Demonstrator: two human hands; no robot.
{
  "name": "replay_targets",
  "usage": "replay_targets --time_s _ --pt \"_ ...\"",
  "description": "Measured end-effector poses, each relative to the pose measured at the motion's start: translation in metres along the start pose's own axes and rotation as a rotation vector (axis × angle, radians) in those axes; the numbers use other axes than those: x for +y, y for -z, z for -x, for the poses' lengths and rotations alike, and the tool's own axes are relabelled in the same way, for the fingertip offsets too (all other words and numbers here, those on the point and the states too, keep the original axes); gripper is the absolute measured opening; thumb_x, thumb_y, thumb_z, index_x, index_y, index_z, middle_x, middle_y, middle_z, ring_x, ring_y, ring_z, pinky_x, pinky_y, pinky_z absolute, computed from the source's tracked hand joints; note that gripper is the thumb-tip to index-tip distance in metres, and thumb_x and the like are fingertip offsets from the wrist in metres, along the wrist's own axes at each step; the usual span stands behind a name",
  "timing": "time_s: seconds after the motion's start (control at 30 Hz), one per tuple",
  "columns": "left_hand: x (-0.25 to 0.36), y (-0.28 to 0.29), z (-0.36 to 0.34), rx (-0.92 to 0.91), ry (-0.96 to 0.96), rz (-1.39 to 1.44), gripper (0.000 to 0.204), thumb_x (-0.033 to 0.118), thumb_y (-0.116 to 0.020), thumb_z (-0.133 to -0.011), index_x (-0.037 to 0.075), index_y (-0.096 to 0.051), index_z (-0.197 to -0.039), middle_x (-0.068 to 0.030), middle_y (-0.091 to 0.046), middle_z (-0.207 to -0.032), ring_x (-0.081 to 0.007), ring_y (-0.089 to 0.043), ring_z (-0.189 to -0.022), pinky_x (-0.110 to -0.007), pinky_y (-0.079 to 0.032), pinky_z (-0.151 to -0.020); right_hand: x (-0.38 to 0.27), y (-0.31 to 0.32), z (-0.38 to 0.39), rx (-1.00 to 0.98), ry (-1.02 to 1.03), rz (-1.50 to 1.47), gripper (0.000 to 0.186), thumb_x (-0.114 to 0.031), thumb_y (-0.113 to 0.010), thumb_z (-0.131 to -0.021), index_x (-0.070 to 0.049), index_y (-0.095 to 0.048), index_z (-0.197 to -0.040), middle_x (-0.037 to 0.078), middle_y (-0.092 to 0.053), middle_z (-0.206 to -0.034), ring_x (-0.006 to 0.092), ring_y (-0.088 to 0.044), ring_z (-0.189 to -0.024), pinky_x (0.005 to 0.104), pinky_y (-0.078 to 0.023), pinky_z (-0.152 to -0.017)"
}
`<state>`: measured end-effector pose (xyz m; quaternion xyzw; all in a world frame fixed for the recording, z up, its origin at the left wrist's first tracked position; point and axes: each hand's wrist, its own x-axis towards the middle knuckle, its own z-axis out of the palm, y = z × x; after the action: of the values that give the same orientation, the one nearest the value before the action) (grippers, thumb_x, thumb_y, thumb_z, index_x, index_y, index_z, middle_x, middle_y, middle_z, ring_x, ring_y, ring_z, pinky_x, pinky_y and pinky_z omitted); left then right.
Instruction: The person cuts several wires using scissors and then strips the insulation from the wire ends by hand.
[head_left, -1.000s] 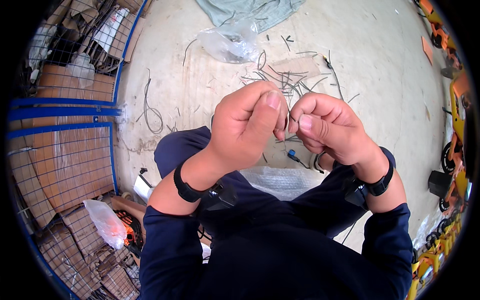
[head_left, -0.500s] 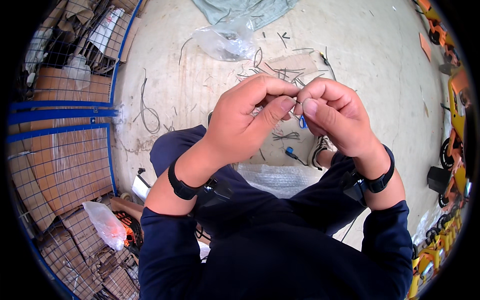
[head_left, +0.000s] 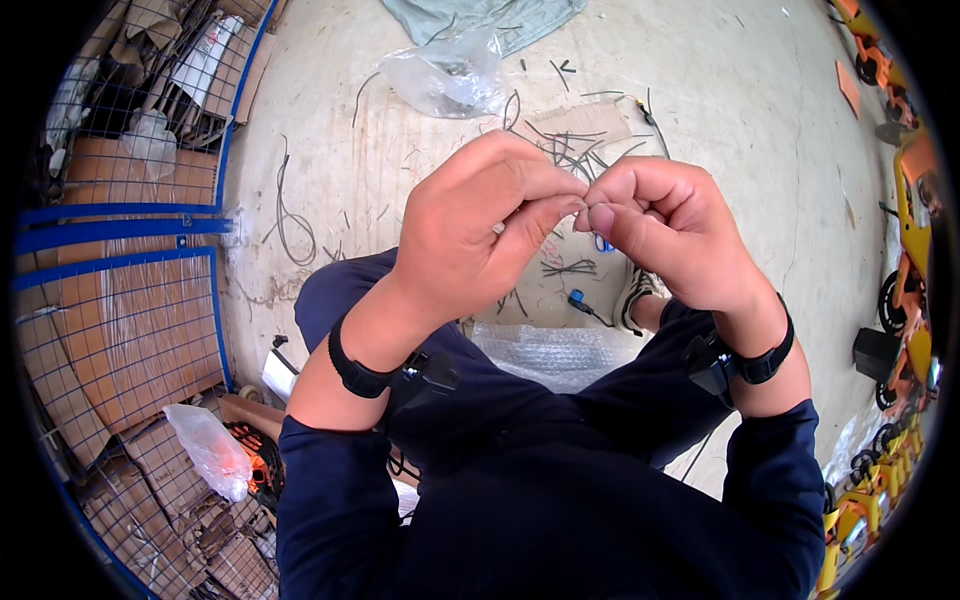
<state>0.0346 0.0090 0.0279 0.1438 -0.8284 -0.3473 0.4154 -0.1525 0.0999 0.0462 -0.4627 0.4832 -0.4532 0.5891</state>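
Pinching a thin wire (head_left: 597, 240) between closed left hand (head_left: 480, 235) and right hand (head_left: 665, 230) fingertips, light and bendy, probably best gripped near its blue end.

You are sitting over a pale concrete floor (head_left: 760, 110), stained and cracked, in bright even light — dark wire offcuts (head_left: 570, 150) lie scattered across it. To your left stand blue wire-mesh cages (head_left: 130, 240) packed with flattened cardboard (head_left: 130, 340). A clear plastic bag (head_left: 445, 75) and a grey-green cloth (head_left: 480, 15) lie ahead — orange equipment (head_left: 915, 200) lines the right edge.
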Motion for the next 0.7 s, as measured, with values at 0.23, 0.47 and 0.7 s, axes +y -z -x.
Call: replay_targets --time_s 0.23,0.47,0.7 --pt "0.002 0.006 0.001 -0.027 0.031 0.041 0.011 0.001 -0.072 -0.082 0.001 -0.069 -0.093 -0.0096 -0.065 -0.083 -0.0186 -0.061 -0.074 -0.028 -0.048 -0.063 -0.006 -0.006 0.001 0.022 -0.044 -0.071 0.012 -0.006 -0.059 -0.093 0.001 -0.068 -0.095 -0.006 -0.059 -0.072 -0.0005 -0.045 -0.064 0.0183 -0.035 -0.055" --pt "0.001 0.005 0.002 -0.017 0.039 0.025 0.011 0.002 -0.072 -0.081 0.002 -0.070 -0.092 -0.0092 -0.065 -0.083 -0.0188 -0.061 -0.074 -0.028 -0.048 -0.063 0.000 -0.006 0.000 0.005 -0.031 -0.007 0.014 -0.006 -0.056 -0.092 0.000 -0.069 -0.092 -0.007 -0.055 -0.067 0.0000 -0.042 -0.060 0.0185 -0.034 -0.054" --pt "0.001 0.005 0.002 -0.020 0.022 0.025 0.012 0.001 -0.072 -0.081 0.002 -0.070 -0.093 -0.0092 -0.064 -0.082 -0.0182 -0.061 -0.073 -0.027 -0.047 -0.062 0.009 -0.010 0.001 0.046 0.063 0.010 0.014 -0.004 -0.058 -0.090 0.001 -0.070 -0.090 -0.006 -0.055 -0.065 0.0003 -0.042 -0.060 0.0192 -0.035 -0.053"
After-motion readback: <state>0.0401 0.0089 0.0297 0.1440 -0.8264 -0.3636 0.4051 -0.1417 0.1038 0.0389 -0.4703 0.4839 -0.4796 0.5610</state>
